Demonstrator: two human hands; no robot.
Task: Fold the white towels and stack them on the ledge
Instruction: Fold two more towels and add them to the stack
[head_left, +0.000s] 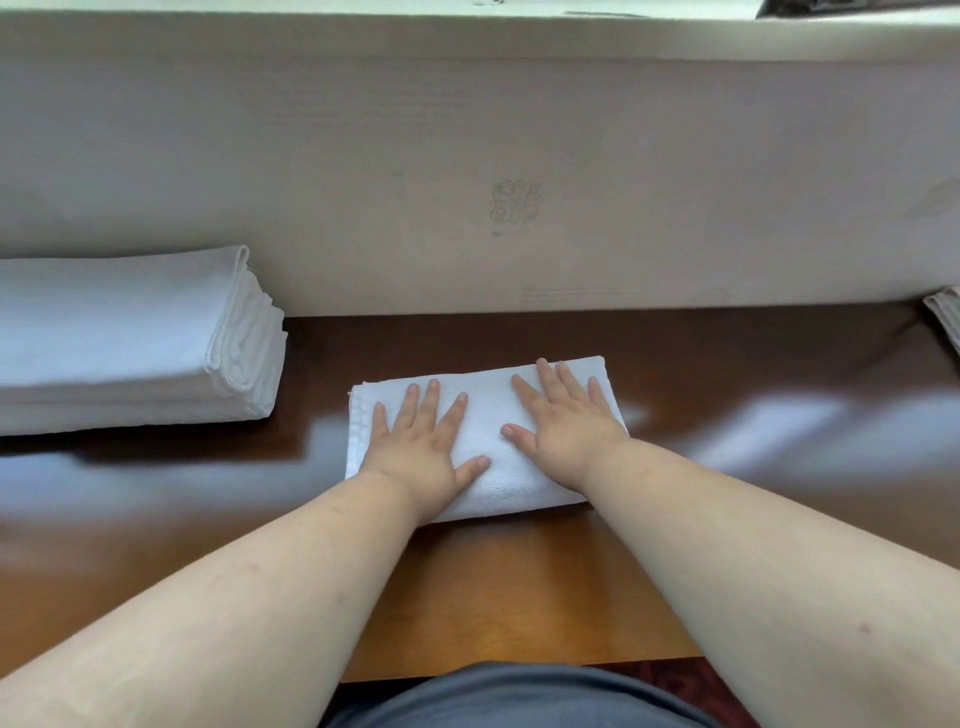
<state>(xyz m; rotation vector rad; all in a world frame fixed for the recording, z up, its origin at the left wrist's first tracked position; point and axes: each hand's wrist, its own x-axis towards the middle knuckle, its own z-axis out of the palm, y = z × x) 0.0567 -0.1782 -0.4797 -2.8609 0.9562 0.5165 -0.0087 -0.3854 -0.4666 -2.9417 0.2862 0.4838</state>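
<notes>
A small folded white towel (488, 415) lies on the dark wooden table (727, 374) in front of me. My left hand (426, 441) presses flat on its left half, fingers spread. On its right half my right hand (563, 421) lies flat too, fingers apart. Neither hand grips the cloth. At the far left sits a stack of folded white towels (124, 338), several layers high. Along the top of the view runs the pale ledge (467, 31), above a white wall panel.
A corner of another white cloth (945, 317) shows at the right edge against the wall panel (467, 182). The table's near edge (519, 665) is close to my body. Glare patches lie on the table to the right.
</notes>
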